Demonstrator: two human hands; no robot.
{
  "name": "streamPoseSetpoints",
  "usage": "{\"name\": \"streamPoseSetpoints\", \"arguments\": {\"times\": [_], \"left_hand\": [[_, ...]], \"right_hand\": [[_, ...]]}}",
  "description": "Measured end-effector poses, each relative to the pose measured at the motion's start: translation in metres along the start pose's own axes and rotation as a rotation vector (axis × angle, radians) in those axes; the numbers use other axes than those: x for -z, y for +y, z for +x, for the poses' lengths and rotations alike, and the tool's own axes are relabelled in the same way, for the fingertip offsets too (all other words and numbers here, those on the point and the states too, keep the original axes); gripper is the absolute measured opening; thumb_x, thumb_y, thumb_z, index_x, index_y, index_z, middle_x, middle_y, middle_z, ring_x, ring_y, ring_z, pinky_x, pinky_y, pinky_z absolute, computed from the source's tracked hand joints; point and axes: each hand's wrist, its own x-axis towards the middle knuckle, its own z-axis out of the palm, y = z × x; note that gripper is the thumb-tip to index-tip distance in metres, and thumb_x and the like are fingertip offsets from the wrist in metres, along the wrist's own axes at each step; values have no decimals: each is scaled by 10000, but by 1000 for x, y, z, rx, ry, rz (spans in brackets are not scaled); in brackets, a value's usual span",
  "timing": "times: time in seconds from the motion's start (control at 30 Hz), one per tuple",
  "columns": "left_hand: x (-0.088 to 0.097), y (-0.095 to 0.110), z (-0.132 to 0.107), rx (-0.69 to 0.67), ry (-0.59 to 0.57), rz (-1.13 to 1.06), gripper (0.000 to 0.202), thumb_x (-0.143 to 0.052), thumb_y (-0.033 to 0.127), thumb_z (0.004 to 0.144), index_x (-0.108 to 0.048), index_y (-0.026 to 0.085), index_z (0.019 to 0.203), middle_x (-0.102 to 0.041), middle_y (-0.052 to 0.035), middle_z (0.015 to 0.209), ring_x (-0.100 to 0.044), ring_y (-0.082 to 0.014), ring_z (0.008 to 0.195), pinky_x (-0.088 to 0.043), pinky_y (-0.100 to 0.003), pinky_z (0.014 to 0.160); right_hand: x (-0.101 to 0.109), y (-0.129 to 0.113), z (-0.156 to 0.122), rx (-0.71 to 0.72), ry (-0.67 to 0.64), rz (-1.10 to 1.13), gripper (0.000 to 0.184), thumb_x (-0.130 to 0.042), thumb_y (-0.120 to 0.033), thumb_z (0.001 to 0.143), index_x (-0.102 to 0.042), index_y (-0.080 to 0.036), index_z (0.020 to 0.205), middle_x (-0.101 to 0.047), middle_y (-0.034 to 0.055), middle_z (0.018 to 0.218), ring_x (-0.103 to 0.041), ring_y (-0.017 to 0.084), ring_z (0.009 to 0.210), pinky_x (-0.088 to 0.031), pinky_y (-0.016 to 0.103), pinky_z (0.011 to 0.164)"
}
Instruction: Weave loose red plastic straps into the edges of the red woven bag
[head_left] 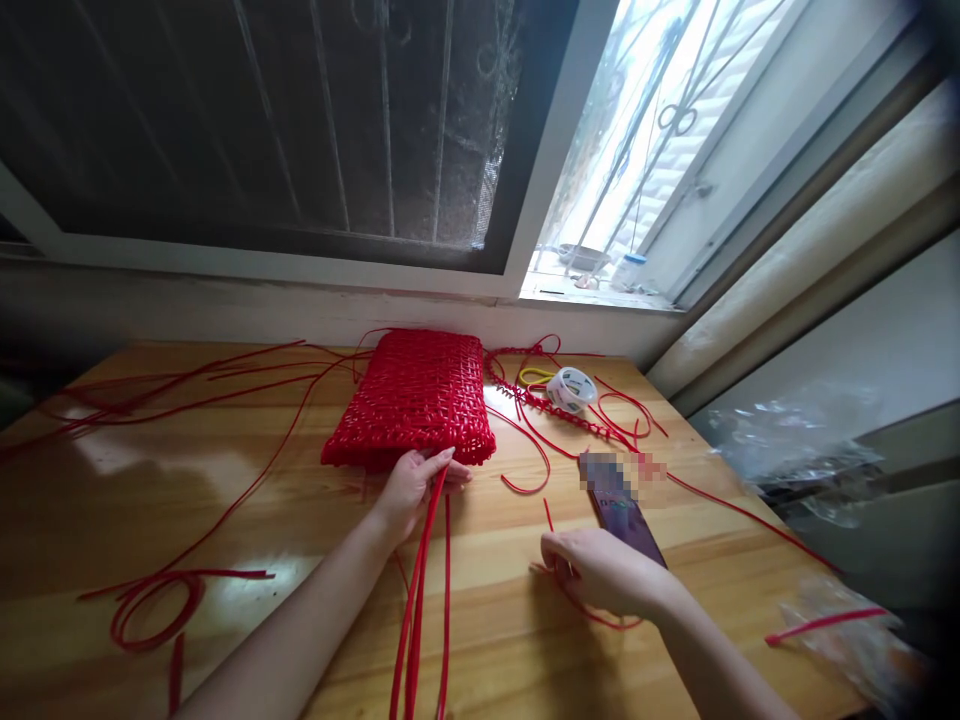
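Observation:
A red woven basket piece [416, 395] lies flat on the wooden table [247, 490] near the window. My left hand [415, 487] rests against its near edge, fingers closed around several long red plastic strips [417, 600] that run back toward me. My right hand [600, 570] is further right on the table, fingers curled and pinching a thin red strip [592, 610] that loops under it. A phone [622, 505] lies just beyond my right hand.
Loose red strips [161, 395] trail across the left of the table, with a coiled loop [154, 605] at the near left. A white tape roll [570, 388] and a red braided cord [551, 405] sit behind the phone. Clear plastic wrapping [847, 630] lies at the table's right edge.

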Motion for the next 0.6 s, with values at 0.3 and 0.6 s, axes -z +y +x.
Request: {"name": "streamPoseSetpoints", "arguments": {"times": [0.3, 0.6], "left_hand": [[2, 1, 1, 20, -37, 17, 276, -598, 342, 696, -676, 89, 616, -673, -85, 610, -603, -144, 604, -455, -248, 623], [3, 1, 2, -2, -38, 36, 296, -579, 359, 706, -682, 93, 627, -679, -95, 629, -606, -148, 604, -459, -254, 628]], "right_hand": [[60, -7, 58, -250, 602, -207, 338, -495, -270, 753, -505, -217, 1087, -578, 93, 1009, -530, 230, 859, -390, 315, 673], [3, -108, 7, 592, -58, 176, 135, -490, -238, 777, -615, -256, 825, -644, -6, 753, -585, 137, 676, -430, 219, 598]]}}
